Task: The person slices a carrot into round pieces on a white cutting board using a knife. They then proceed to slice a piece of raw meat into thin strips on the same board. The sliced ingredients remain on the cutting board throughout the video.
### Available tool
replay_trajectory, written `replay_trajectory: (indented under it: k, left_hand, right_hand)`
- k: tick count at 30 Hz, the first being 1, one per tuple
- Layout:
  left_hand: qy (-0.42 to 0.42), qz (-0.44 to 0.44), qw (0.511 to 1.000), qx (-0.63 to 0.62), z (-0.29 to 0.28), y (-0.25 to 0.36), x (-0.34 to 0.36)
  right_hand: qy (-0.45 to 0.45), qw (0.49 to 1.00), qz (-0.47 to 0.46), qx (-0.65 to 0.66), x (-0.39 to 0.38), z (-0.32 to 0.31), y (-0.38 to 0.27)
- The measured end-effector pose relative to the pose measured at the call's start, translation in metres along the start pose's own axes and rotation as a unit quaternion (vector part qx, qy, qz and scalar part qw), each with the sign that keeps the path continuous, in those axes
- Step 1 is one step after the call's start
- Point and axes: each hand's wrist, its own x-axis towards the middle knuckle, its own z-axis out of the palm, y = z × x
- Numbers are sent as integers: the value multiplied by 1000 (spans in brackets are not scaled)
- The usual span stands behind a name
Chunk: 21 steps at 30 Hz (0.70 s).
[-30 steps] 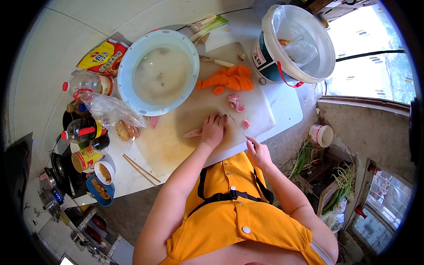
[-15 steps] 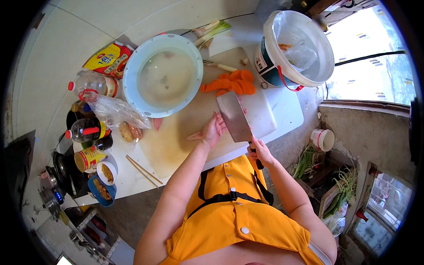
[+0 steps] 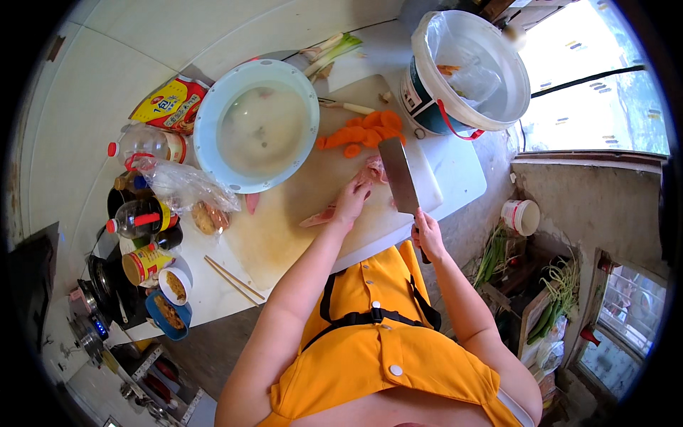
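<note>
On the worktop [image 3: 455, 167], containers: a wide pale blue basin [image 3: 256, 125] is filled with cloudy water in which small bits float; a white bucket [image 3: 466, 71] lined with a clear plastic bag is seen at the far right, with a little orange scrap lying inside.
Left edge, jars and bottles: clear bottles with red caps [image 3: 139, 217] are stood beside a round tin [image 3: 144, 265]; two small bowls [image 3: 171, 299] are filled with brownish food, whose kind cannot be told.
Cutting board [image 3: 284, 228]: orange carrot slices [image 3: 363, 132] are heaped at its far side; a pale pink piece of meat [image 3: 373, 171] is laid near the middle, with a thin strip [image 3: 316, 217] closer to the person.
Change from half a second ago: the cleaver [image 3: 400, 176] is seen at much the same slant, raised above the board; a second ago no blade was seen over the board and the right hand was held low by the board's near edge.
Left hand [image 3: 352, 199]: it is laid on the meat with fingers bent, pressing it to the board.
Right hand [image 3: 425, 235]: it is clenched around the cleaver's handle, the broad blade being pointed away toward the carrot slices and held just right of the meat.
Chopsticks [image 3: 233, 279]: a pair is left lying at the board's near left.
</note>
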Motion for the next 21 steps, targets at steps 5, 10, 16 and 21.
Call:
replay_trajectory:
  k: [5,10,16,21]
  left_hand:
    - [34,245,913,324,13,15,10]
    - [37,230,903,361,19,36,12]
    - [22,342,777,528,-6,15,24]
    - [-72,168,797,575,-4,60,13]
  right_hand:
    - [40,997,-21,-55,-6,4,-8]
    - [51,993,-36,-100,-6,10,-8]
    - [61,973,-68,-213,-4,15,-23]
    - [72,957,-106,-259,0,14,-30]
